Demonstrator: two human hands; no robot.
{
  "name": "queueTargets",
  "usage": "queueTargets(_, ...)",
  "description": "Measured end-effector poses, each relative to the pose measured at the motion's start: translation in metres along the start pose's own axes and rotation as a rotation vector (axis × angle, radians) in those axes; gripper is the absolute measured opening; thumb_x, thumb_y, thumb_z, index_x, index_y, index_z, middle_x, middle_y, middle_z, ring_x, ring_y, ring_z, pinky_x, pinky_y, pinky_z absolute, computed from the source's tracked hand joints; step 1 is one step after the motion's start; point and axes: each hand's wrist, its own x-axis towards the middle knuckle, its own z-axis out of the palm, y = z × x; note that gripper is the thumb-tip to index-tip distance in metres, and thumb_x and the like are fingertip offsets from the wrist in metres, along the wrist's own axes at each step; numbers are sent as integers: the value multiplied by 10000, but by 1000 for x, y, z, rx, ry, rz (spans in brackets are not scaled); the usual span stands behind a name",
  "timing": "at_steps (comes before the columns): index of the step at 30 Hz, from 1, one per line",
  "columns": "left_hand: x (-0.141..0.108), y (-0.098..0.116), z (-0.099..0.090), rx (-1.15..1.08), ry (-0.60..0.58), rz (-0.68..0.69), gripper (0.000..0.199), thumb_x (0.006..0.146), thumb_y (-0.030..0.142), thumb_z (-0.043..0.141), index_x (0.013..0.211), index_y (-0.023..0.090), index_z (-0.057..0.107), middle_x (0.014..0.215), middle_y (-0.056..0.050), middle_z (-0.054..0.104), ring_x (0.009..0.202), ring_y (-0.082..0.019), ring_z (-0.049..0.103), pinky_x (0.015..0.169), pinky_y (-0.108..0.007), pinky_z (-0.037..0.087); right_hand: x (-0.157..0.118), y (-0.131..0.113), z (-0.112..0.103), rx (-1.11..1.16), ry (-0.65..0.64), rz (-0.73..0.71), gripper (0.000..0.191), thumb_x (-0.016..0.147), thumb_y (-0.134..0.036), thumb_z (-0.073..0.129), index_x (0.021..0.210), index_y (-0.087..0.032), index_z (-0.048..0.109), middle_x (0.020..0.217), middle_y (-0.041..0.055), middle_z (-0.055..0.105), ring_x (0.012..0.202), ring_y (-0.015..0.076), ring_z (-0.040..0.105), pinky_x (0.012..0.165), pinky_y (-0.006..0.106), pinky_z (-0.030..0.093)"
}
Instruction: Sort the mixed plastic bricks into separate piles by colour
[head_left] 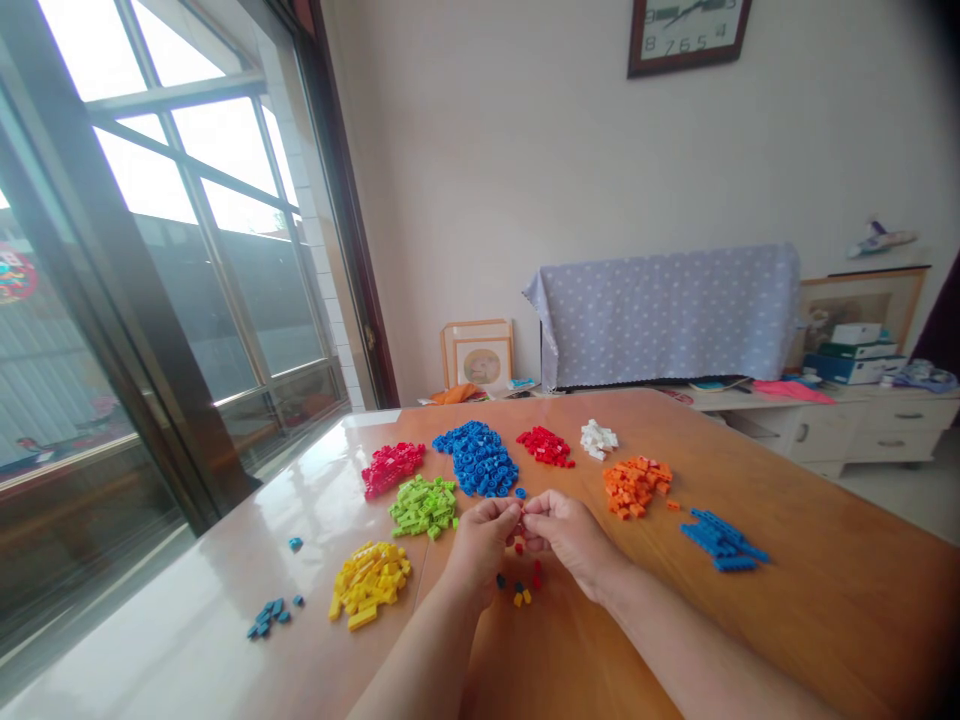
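Observation:
My left hand (pixel 487 540) and my right hand (pixel 566 535) meet over the middle of the table, both closed in a pinch. Between their fingertips is a small red building brick (pixel 523 512), mostly covered by the fingers. Just below the hands, a few loose pieces lie on the wood: a red brick (pixel 519 548), another red piece (pixel 537 576), a yellow piece (pixel 526 597) and a dark blue piece (pixel 500 580). Directly beyond the fingers is a heap of round blue pieces (pixel 480 460), with one stray blue piece (pixel 520 493) near my fingertips.
Left on the table (pixel 810 630) are lime bricks (pixel 424 505), yellow bricks (pixel 371 580), crimson bricks (pixel 394 468) and dark teal pieces (pixel 268 618). To the right are red bricks (pixel 546 447), white bricks (pixel 598 438), orange bricks (pixel 636 487) and long blue bricks (pixel 721 540).

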Motion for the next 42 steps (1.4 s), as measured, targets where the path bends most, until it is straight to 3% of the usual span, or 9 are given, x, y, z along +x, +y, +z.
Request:
queueTargets(8, 0, -8, 8, -17, 81, 46, 492, 626, 499, 801, 904, 97, 742, 699, -53, 634, 597, -106, 508, 563, -221, 375, 0, 2, 3, 9, 65, -61, 152, 734, -282, 684, 735, -171, 581, 653, 11, 657, 652, 167, 641, 629, 291, 530)
queueTargets(15, -8, 0, 18, -57, 146, 73, 483, 633, 497, 802, 917, 110, 751, 738, -52, 662, 633, -106, 521, 587, -211, 386, 3, 2, 7, 90, 136, -80, 193, 705, -304, 712, 731, -158, 588, 653, 21, 653, 614, 154, 625, 600, 282, 521)
queueTargets(27, -10, 4, 17, -116, 36, -33, 524, 646, 521, 789, 965, 108, 742, 695, -72, 660, 599, -124, 536, 610, -251, 408, -3, -2, 4, 23, 110, -128, 158, 734, -295, 675, 755, -161, 594, 677, 20, 651, 627, 156, 608, 605, 285, 512)
queueTargets(31, -7, 10, 10, 1, 112, 51, 558, 640, 519, 780, 1038, 128, 750, 891, -109, 713, 753, -180, 598, 717, -290, 435, 1, -4, 2, 5, 90, -112, 154, 739, -297, 666, 776, -164, 596, 687, 8, 639, 656, 144, 598, 624, 271, 508)
queueTargets(33, -3, 13, 2, 51, 177, 105, 569, 662, 513, 756, 1090, 138, 735, 950, -114, 716, 822, -204, 607, 763, -308, 436, 5, -4, -1, -14, 143, -92, 154, 724, -286, 671, 788, -166, 600, 681, -4, 621, 653, 135, 588, 625, 265, 510)
queueTargets(38, 7, 17, -20, 88, 303, 170, 530, 687, 540, 700, 1028, 136, 736, 918, -112, 711, 856, -224, 611, 782, -322, 433, 24, -6, -21, 64, 325, -65, 247, 666, -253, 704, 883, -167, 624, 722, -2, 632, 657, 115, 592, 640, 241, 525)
queueTargets(42, 10, 20, -30, 40, 359, 148, 483, 683, 551, 692, 928, 136, 724, 848, -103, 699, 784, -200, 589, 732, -305, 421, 53, -25, -39, 73, 386, -83, 272, 632, -238, 711, 882, -172, 627, 713, 4, 646, 663, 120, 619, 667, 241, 553)
